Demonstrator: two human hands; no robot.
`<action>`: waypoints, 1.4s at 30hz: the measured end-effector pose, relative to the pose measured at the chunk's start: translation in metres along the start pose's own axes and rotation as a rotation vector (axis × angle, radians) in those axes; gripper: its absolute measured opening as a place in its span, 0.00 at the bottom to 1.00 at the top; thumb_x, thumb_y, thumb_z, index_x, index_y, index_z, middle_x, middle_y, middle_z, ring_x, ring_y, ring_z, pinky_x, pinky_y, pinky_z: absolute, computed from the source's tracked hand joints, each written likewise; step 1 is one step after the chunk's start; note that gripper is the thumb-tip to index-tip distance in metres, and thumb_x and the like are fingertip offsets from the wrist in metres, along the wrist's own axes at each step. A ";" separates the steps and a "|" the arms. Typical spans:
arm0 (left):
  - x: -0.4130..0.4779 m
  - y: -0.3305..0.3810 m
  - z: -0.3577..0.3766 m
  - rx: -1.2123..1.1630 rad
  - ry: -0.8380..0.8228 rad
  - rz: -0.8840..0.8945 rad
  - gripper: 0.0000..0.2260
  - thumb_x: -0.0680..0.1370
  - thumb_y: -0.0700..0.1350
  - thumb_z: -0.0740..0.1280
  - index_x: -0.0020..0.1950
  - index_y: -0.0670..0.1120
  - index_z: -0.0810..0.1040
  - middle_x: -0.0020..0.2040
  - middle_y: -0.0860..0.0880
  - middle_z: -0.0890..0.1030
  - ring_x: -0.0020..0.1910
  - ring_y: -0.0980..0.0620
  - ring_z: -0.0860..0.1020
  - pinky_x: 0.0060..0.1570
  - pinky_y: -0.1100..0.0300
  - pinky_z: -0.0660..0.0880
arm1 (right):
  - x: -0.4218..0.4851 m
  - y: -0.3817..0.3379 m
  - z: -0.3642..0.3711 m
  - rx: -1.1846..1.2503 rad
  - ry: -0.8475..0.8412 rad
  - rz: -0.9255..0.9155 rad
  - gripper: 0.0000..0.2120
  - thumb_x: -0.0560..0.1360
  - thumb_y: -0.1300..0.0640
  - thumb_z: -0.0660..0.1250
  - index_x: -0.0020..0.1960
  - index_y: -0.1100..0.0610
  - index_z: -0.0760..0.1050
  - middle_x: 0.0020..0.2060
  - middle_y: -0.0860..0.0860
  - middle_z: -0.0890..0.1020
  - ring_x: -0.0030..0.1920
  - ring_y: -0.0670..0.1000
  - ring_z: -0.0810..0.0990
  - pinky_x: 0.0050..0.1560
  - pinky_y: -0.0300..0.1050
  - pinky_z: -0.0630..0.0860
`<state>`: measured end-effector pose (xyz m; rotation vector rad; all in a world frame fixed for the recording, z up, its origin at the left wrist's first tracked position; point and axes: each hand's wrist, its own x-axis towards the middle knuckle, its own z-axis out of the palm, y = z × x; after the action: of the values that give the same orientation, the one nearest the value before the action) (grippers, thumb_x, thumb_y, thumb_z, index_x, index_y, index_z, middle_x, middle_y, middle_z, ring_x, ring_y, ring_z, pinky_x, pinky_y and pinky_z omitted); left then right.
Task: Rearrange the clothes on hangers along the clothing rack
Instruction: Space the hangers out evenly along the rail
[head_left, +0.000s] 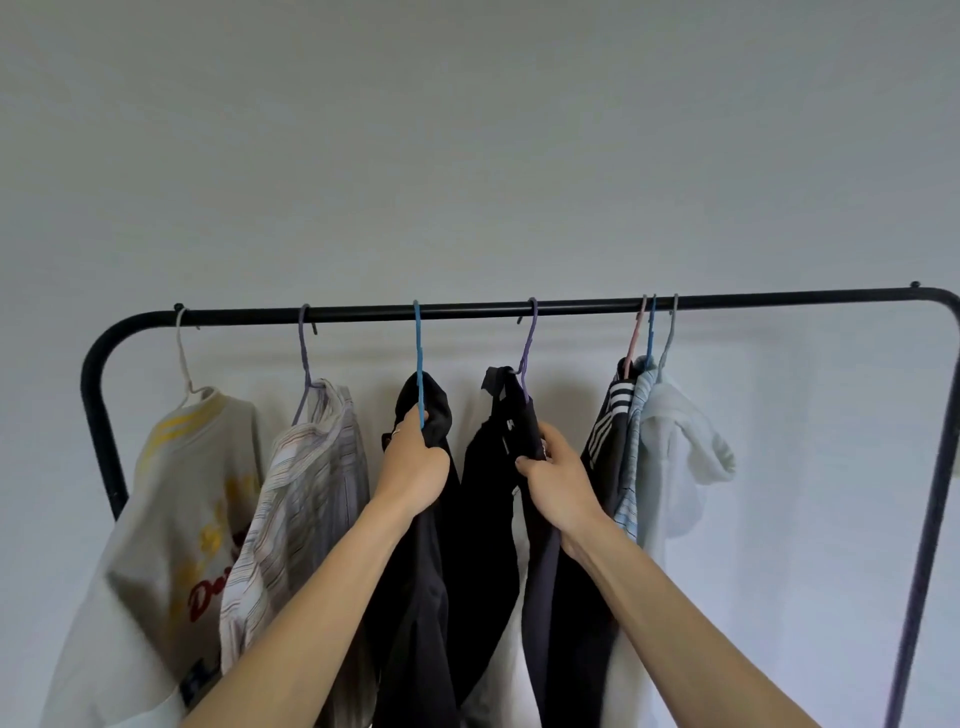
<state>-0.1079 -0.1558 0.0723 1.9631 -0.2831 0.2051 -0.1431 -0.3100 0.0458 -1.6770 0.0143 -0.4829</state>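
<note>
A black clothing rack stands against a pale wall, its top bar running left to right, with rounded corners dropping into upright legs at both ends. Seven hangers hook over the bar and every garment hangs straight down, long axis vertical. Near the bar's left corner a white hanger carries a cream T-shirt with yellow and red print. Next along, a purple hanger holds a striped shirt. At the middle of the bar a blue hanger holds a black top; the left hand reaches up to it, its grip curled round the hanger just below the neck, with black cloth bunched in the fingers. Just to the right, a second purple hanger leans on its hook and carries a dark garment. The right hand has its grip pinched on this garment's upper edge; whether it also catches the hanger underneath cannot be told. Towards the bar's right corner three hangers crowd together, pink, a second blue one and grey. They carry a black piece with white stripes, a pale blue striped piece and a white hoodie, pressed against one another.
</note>
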 end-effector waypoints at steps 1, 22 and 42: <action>0.000 -0.001 -0.001 -0.001 0.001 0.001 0.33 0.76 0.29 0.53 0.79 0.49 0.54 0.77 0.51 0.59 0.76 0.49 0.58 0.71 0.55 0.58 | 0.000 0.000 0.003 0.024 -0.005 0.009 0.19 0.76 0.70 0.59 0.61 0.53 0.74 0.46 0.54 0.79 0.41 0.49 0.76 0.38 0.37 0.72; 0.001 0.001 0.005 0.054 0.022 0.080 0.35 0.75 0.29 0.55 0.79 0.50 0.52 0.75 0.47 0.62 0.71 0.46 0.64 0.66 0.53 0.67 | 0.005 0.010 -0.004 -0.059 -0.026 0.059 0.31 0.74 0.67 0.55 0.73 0.45 0.65 0.55 0.49 0.75 0.57 0.51 0.74 0.61 0.49 0.72; -0.009 0.024 0.030 0.849 0.413 0.658 0.31 0.74 0.50 0.63 0.77 0.44 0.61 0.77 0.43 0.61 0.76 0.43 0.58 0.72 0.43 0.59 | -0.018 -0.010 -0.064 -0.382 0.100 -0.093 0.34 0.77 0.39 0.63 0.78 0.51 0.60 0.74 0.48 0.67 0.74 0.48 0.65 0.73 0.46 0.62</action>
<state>-0.1225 -0.1913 0.0789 2.5069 -0.6328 1.3167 -0.1827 -0.3634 0.0556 -2.0319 0.1089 -0.6654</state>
